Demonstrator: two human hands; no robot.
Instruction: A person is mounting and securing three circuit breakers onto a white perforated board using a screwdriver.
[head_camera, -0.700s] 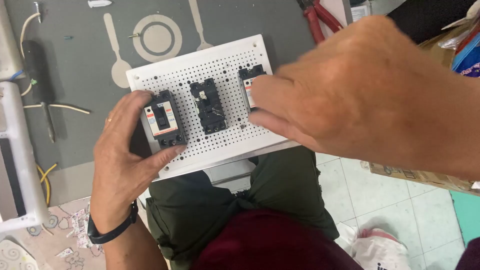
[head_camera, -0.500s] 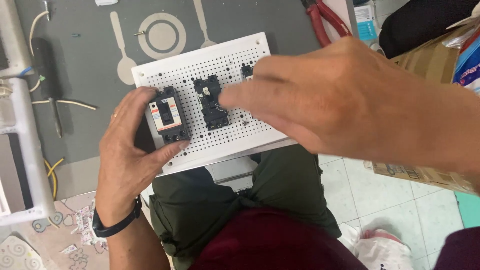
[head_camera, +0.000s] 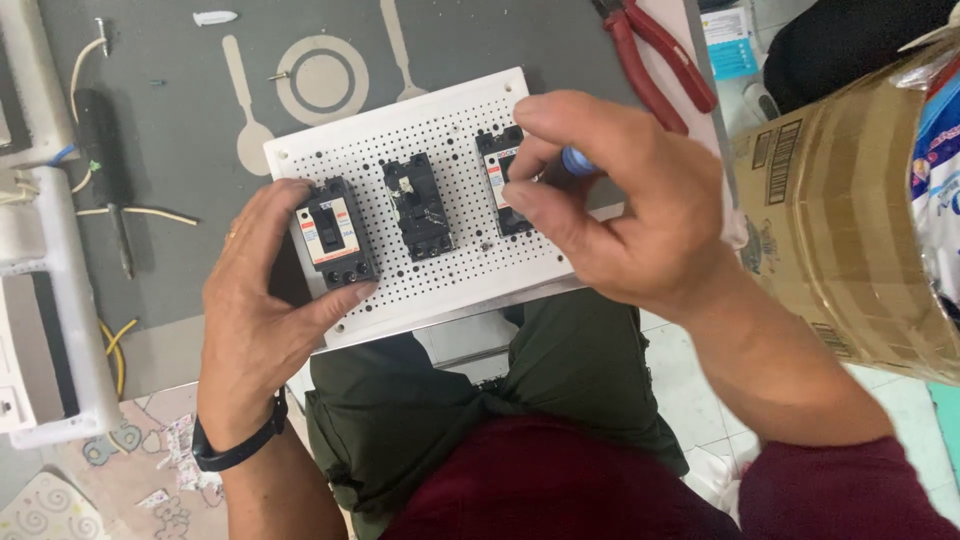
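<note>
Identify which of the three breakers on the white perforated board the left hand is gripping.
The leftmost breaker: the left hand grips it. The middle breaker stands untouched; the right breaker sits by the right hand.

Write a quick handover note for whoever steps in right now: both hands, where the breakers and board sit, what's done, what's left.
Left hand: gripping the left breaker and the edge of the white perforated board.
Right hand: pinching a small blue-tipped tool over the right breaker.
Middle breaker untouched.
Done: three breakers sit in a row on the board.
Left: whether any is fastened cannot be told; check each.
Red pliers lie behind.
</note>
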